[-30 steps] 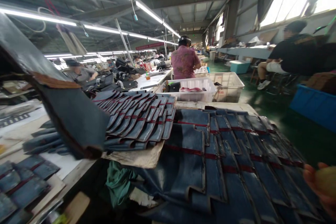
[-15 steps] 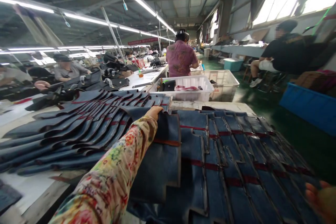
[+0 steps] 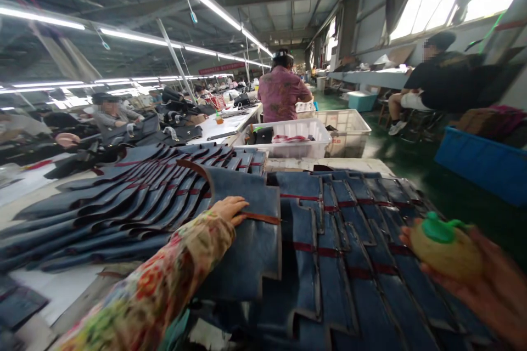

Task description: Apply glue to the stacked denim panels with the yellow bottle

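- Dark blue cut panel [image 3: 251,230] with a brown strip across it, lying topmost at the near-left end of a long overlapping row of like panels [image 3: 362,230] on the worktable; lower edge stepped, hanging toward the table's near side.
- Left hand [image 3: 229,209] flat on that panel, fingers stretched out and loosely spread, fingertips touching the brown strip [image 3: 259,218]; pressing down, nothing clasped. Floral sleeve [image 3: 164,285] running back toward bottom left.
- Right hand [image 3: 481,279] at right edge, palm up, fingers curled under a round yellowish sponge-like ball with a green cap [image 3: 444,249]; ball cradled in the palm, held over the right end of the row, clear of the panels.
- Row of panels: each with a dark red band, bands lining up into a broken stripe from left to right.
- Second fan of blue panels [image 3: 123,197] just left of the held-down piece, spread toward the far left, red marks along the middle.
- Pale table surface [image 3: 57,290] showing at bottom left beneath the fan.
- Beyond the table: two white plastic crates [image 3: 313,148], one with dark and pink items inside.
- Person in a pink patterned shirt [image 3: 282,93] standing behind the crates, back turned.
- Seated person in dark top [image 3: 440,77] at far right by the windows; blue bin [image 3: 481,162] on green floor nearby.
- More workers at long benches far left under strip lights [image 3: 214,8].
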A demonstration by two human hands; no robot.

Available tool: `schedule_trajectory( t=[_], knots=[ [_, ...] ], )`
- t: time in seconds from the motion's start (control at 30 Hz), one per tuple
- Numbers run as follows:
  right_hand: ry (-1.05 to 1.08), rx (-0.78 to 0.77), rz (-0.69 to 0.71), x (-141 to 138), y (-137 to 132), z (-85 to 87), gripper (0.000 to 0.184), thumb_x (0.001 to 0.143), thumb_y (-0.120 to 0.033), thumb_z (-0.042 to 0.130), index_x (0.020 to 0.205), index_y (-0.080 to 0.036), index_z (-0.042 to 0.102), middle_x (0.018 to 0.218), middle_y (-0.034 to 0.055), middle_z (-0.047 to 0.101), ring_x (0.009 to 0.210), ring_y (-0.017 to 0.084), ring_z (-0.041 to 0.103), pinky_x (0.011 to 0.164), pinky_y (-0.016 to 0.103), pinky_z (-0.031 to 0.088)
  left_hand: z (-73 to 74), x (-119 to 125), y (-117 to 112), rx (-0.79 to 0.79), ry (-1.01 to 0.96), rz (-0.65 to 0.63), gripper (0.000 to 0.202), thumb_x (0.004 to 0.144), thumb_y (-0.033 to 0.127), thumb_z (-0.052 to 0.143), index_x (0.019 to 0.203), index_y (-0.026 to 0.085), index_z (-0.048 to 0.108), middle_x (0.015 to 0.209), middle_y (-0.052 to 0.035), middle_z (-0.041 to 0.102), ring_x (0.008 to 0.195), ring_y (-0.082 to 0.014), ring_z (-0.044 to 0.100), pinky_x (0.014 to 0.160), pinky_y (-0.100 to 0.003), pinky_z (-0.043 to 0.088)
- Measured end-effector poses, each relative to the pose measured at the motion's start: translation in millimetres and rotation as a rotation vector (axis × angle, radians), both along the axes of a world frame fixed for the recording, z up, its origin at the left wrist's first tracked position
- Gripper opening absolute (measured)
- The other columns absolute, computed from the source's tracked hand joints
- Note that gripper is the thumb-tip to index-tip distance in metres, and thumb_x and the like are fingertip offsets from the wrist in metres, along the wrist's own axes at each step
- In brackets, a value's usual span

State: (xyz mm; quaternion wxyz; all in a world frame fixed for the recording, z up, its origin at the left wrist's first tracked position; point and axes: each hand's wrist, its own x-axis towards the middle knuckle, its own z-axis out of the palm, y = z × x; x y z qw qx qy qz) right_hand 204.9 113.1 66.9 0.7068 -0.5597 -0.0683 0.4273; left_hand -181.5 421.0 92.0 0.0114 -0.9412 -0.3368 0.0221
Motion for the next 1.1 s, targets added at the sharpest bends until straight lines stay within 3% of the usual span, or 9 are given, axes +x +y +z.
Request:
schedule_trajectory(
  t=[0.03,0.17,0.3,0.4,0.47,0.6,0.7,0.9,1.1],
  knots=[
    [-0.016,-0.027,-0.046,-10.2,14.0,11.6,0.027,0.08,-0.05,0.046,0.092,-0.033,0.063,0.119,0.0084,0.056,0.094,0.025,0.061,0.052,0.031,0.059,-0.5,-16.0,-25.1,0.027,0.004,0.002,0.048,0.083,0.038,0.047,0.129,0.024,0.047,0.135,-0.0078,0.046,0.122,-0.024,0.043,0.098,-0.042,0.04],
    [-0.257,0.17,0.182,-36.2,74.5,32.0,0.028,0.082,-0.044,0.055,0.103,-0.026,0.061,0.111,0.0069,0.059,0.088,0.021,0.061,0.055,0.025,0.057,-21.6,-69.8,-119.8,0.175,-0.02,0.056,0.075,0.069,0.049,0.06,0.136,0.031,0.034,0.144,-0.0027,0.034,0.132,-0.0241,0.03,0.107,-0.046,0.024],
    [-0.481,0.252,0.242,-49.7,127.6,32.4,0.045,0.071,-0.051,0.068,0.106,-0.023,0.058,0.102,0.0029,0.059,0.09,0.02,0.058,0.055,0.019,0.053,-55.2,-92.3,-162.4,0.336,-0.135,0.03,0.08,0.067,0.04,0.064,0.139,0.033,0.029,0.144,-0.001,0.034,0.132,-0.0216,0.03,0.111,-0.042,-0.002],
    [-0.514,0.258,0.298,-60.8,150.3,36.2,0.053,0.066,-0.056,0.069,0.105,-0.022,0.058,0.098,0.002,0.059,0.09,0.02,0.057,0.055,0.019,0.052,-66.3,-95.1,-160.6,0.392,-0.218,0.025,0.064,0.078,0.029,0.055,0.138,0.033,0.032,0.139,0.002,0.042,0.128,-0.015,0.036,0.111,-0.031,-0.006],
    [-0.519,0.264,0.322,-67.9,156.0,40.3,0.051,0.067,-0.054,0.069,0.105,-0.022,0.058,0.1,0.0023,0.059,0.092,0.02,0.056,0.055,0.019,0.051,-65.3,-95.6,-154.0,0.354,-0.193,0.033,0.062,0.078,0.022,0.051,0.137,0.033,0.035,0.139,0.002,0.043,0.128,-0.0156,0.037,0.112,-0.033,0.0],
    [-0.512,0.267,0.339,-76.3,153.6,44.5,0.035,0.077,-0.043,0.064,0.104,-0.021,0.059,0.1,0.0033,0.06,0.09,0.02,0.058,0.054,0.019,0.051,-50.5,-99.7,-143.3,0.186,-0.007,0.009,0.07,0.068,0.009,0.043,0.134,0.033,0.04,0.138,0.0006,0.043,0.128,-0.02,0.038,0.106,-0.044,0.024],
    [-0.326,0.215,0.385,-81.0,150.2,39.5,0.024,0.086,-0.038,0.056,0.101,-0.02,0.06,0.095,0.0055,0.062,0.08,0.021,0.06,0.051,0.025,0.053,-33.5,-101.7,-139.0,0.221,0.003,0.046,0.07,0.066,0.004,0.039,0.13,0.031,0.045,0.135,-0.0006,0.047,0.124,-0.0193,0.043,0.104,-0.043,0.029],
    [0.289,0.095,0.567,-109.9,160.7,0.7,0.042,0.096,-0.046,0.034,0.1,-0.01,0.056,0.079,0.0123,0.063,0.068,0.022,0.063,0.046,0.027,0.052,-8.3,-89.9,-132.1,0.356,-0.015,0.104,0.062,0.072,-0.001,0.032,0.125,0.024,0.052,0.127,-0.0027,0.055,0.116,-0.0191,0.05,0.095,-0.036,0.039],
    [0.388,0.081,0.601,-143.3,190.0,-38.4,0.035,0.095,-0.044,0.04,0.103,-0.012,0.054,0.077,0.0083,0.063,0.064,0.018,0.062,0.051,0.028,0.054,-1.5,-83.1,-127.5,0.317,0.064,0.081,0.05,0.079,0.005,0.038,0.122,0.024,0.055,0.122,-0.0049,0.059,0.112,-0.0232,0.053,0.094,-0.041,0.042]
  ],
)
